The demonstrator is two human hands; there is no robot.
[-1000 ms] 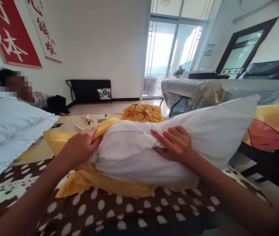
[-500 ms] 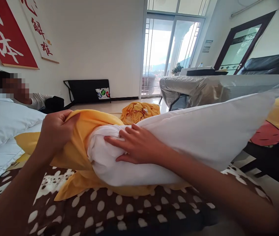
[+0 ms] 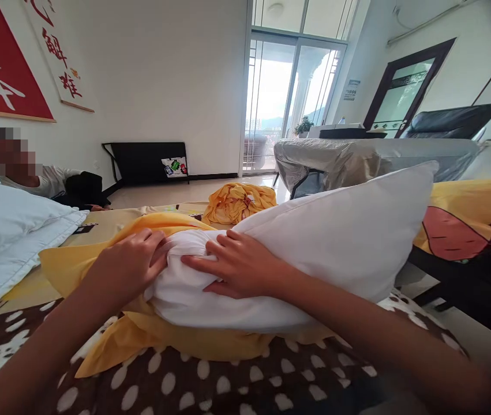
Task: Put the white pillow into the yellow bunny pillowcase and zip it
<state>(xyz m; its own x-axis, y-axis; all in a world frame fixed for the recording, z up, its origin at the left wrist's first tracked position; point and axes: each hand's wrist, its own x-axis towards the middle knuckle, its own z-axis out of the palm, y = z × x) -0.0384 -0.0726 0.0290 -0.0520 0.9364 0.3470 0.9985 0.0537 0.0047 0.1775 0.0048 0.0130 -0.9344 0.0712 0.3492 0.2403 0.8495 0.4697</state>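
A white pillow [image 3: 323, 242] lies across a brown spotted blanket [image 3: 210, 380], its left end partly inside a yellow pillowcase [image 3: 76, 265]. My left hand [image 3: 130, 262] grips the yellow fabric where it meets the pillow's left end, fingers closed on the cloth. My right hand [image 3: 239, 265] presses on the bunched white end of the pillow, fingers curled and pinching the cloth. More of the yellow pillowcase spreads under the pillow.
White pillows [image 3: 7, 230] are stacked at the left, with a person [image 3: 46, 181] lying behind them. A crumpled yellow cloth [image 3: 239, 202] sits beyond the pillow. A covered table [image 3: 358, 158], a black chair [image 3: 453, 121] and a glass door [image 3: 288, 98] stand at the back.
My left hand has dropped from its raised position and moved right, up against the pillow's end. My right hand has stayed on the bunched end. The pillow lies slightly lower.
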